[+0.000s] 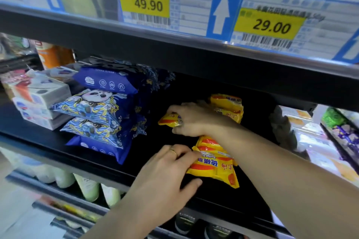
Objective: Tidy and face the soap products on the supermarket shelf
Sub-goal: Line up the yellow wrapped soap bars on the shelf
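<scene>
Yellow and red sulfur soap packs lie on the black shelf (58, 141). My right hand (191, 120) grips one small yellow soap pack (168, 120) at mid-shelf, fingers curled round it. My left hand (165, 169) rests its fingertips on the left edge of a front stack of yellow soap packs (215, 163), which lies flat near the shelf's front edge. More yellow soap packs (228, 105) are piled behind my right wrist, partly hidden by it.
Blue panda-print packs (97, 110) are stacked to the left, with white boxed soaps (40, 103) beyond them. Pale boxed goods (308, 137) fill the right side. Price tags (147, 4) hang on the shelf rail above. Bottles (87, 188) stand on the shelf below.
</scene>
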The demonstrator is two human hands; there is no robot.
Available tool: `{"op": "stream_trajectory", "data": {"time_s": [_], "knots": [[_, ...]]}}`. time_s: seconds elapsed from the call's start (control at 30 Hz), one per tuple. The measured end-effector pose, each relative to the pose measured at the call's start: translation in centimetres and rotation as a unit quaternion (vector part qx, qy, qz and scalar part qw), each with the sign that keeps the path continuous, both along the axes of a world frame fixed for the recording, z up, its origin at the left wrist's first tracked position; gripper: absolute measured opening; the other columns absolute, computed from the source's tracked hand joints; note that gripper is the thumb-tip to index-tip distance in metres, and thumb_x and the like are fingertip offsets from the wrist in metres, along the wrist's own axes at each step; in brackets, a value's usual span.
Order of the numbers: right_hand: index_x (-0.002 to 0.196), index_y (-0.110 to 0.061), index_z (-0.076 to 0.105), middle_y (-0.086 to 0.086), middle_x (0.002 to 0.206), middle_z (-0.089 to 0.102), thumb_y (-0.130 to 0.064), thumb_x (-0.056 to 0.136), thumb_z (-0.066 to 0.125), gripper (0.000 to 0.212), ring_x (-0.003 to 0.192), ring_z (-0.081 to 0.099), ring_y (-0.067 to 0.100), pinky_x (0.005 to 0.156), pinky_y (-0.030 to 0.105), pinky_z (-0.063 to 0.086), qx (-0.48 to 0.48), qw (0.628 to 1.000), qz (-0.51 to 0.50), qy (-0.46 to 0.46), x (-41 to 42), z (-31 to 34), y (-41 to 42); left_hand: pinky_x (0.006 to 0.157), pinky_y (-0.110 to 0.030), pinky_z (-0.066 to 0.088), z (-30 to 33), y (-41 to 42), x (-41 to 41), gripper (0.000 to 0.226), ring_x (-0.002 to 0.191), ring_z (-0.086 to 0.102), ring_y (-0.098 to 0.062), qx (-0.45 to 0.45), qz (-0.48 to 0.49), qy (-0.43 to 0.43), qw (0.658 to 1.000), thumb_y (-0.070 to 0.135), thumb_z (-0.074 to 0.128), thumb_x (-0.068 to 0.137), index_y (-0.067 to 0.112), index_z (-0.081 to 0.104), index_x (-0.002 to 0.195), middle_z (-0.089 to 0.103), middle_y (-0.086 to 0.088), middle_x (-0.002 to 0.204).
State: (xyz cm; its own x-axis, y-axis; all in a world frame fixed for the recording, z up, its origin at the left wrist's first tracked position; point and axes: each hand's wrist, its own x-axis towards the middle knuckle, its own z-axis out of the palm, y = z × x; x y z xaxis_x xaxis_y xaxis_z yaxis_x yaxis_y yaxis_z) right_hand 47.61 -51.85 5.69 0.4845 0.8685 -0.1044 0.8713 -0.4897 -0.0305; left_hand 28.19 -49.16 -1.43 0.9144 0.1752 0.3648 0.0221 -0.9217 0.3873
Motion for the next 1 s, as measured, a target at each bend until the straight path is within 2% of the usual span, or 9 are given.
{"op": "stream_trajectory", "data": {"time_s": [0.17, 0.33, 0.43, 0.53, 0.6, 0.67, 0.77, 0.87, 1.0], "knots": [[0.138, -0.047, 0.049, 0.001, 0.145, 0.054, -0.036, 0.093, 0.067, 0.049, 0.137, 0.045, 0.029, 0.12, 0.05, 0.022, 0.036, 0.999, -0.014, -0.01, -1.0, 0.1, 0.6, 0.106, -0.028, 0.043, -0.9, 0.2, 0.1, 0.053, 0.121, 0.047, -0.002, -0.01, 0.001, -0.016, 1.0, 0.06, 0.052, 0.098, 0.047, 0.044, 0.148, 0.057, 0.023, 0.134], [0.136, -0.05, 0.049, -0.009, 0.143, 0.056, -0.032, 0.095, 0.069, 0.048, 0.128, 0.053, 0.02, 0.108, 0.045, 0.047, 0.197, 0.976, -0.01, 0.097, -2.2, 2.6, -1.9, 0.104, -0.026, 0.044, -1.2, 0.1, 0.2, 0.052, 0.12, 0.049, -0.002, -0.015, 0.013, -0.026, 0.999, 0.058, 0.056, 0.097, 0.048, 0.045, 0.147, 0.059, 0.024, 0.132], [0.141, -0.053, 0.045, -0.014, 0.145, 0.053, -0.047, 0.095, 0.064, 0.05, 0.131, 0.052, 0.016, 0.108, 0.038, 0.048, 0.254, 0.963, -0.029, 0.084, -2.7, 4.4, -5.0, 0.104, -0.026, 0.043, -1.2, 0.2, 0.3, 0.054, 0.119, 0.049, -0.001, -0.027, 0.02, -0.025, 0.999, 0.058, 0.059, 0.096, 0.048, 0.043, 0.147, 0.06, 0.025, 0.129], [0.141, -0.06, 0.041, -0.018, 0.143, 0.053, -0.06, 0.091, 0.058, 0.053, 0.127, 0.054, 0.013, 0.104, 0.038, 0.051, 0.233, 0.968, -0.065, 0.062, -2.9, 5.6, -9.2, 0.102, -0.023, 0.043, -1.0, 0.1, 0.3, 0.055, 0.118, 0.049, 0.0, -0.036, 0.021, -0.027, 0.999, 0.059, 0.061, 0.095, 0.048, 0.042, 0.146, 0.06, 0.026, 0.127], [0.133, -0.062, 0.045, -0.021, 0.137, 0.053, -0.048, 0.092, 0.065, 0.048, 0.121, 0.055, 0.009, 0.099, 0.033, 0.052, 0.212, 0.974, -0.061, 0.051, -3.3, 5.6, -11.5, 0.103, -0.024, 0.044, -0.9, 0.2, 0.5, 0.057, 0.122, 0.048, 0.0, -0.046, 0.023, -0.027, 0.998, 0.061, 0.062, 0.094, 0.047, 0.042, 0.147, 0.06, 0.025, 0.129], [0.136, -0.054, 0.05, -0.021, 0.139, 0.051, -0.037, 0.093, 0.069, 0.049, 0.127, 0.051, 0.01, 0.105, 0.036, 0.046, 0.181, 0.982, -0.048, 0.023, -3.7, 4.6, -12.9, 0.109, -0.028, 0.042, -0.8, 0.5, 0.3, 0.064, 0.131, 0.043, -0.003, -0.039, 0.036, -0.016, 0.998, 0.066, 0.059, 0.093, 0.045, 0.04, 0.15, 0.057, 0.023, 0.138], [0.143, -0.051, 0.046, -0.019, 0.15, 0.044, -0.04, 0.097, 0.063, 0.051, 0.141, 0.037, 0.012, 0.117, 0.042, 0.028, 0.134, 0.989, -0.059, -0.018, -3.8, 2.3, -14.1, 0.114, -0.031, 0.037, -0.5, 1.2, 0.0, 0.074, 0.141, 0.036, -0.006, -0.02, 0.059, 0.021, 0.998, 0.076, 0.053, 0.09, 0.041, 0.04, 0.153, 0.049, 0.019, 0.15], [0.148, -0.052, 0.041, -0.022, 0.153, 0.038, -0.043, 0.1, 0.058, 0.052, 0.142, 0.029, 0.013, 0.116, 0.041, 0.021, 0.151, 0.987, -0.055, -0.027, -3.9, 0.9, -14.8, 0.114, -0.028, 0.036, -0.4, 1.0, -0.4, 0.069, 0.141, 0.037, -0.006, 0.001, 0.059, 0.039, 0.998, 0.075, 0.049, 0.092, 0.039, 0.048, 0.15, 0.047, 0.019, 0.152], [0.15, -0.047, 0.042, -0.02, 0.153, 0.038, -0.042, 0.096, 0.062, 0.058, 0.139, 0.037, 0.014, 0.12, 0.044, 0.027, 0.213, 0.975, -0.049, -0.042, -5.2, 0.8, -15.8, 0.114, -0.033, 0.039, -0.5, 0.3, -1.6, 0.061, 0.138, 0.046, -0.01, -0.005, 0.067, 0.03, 0.997, 0.068, 0.055, 0.093, 0.032, 0.062, 0.142, 0.056, 0.015, 0.145]]}}
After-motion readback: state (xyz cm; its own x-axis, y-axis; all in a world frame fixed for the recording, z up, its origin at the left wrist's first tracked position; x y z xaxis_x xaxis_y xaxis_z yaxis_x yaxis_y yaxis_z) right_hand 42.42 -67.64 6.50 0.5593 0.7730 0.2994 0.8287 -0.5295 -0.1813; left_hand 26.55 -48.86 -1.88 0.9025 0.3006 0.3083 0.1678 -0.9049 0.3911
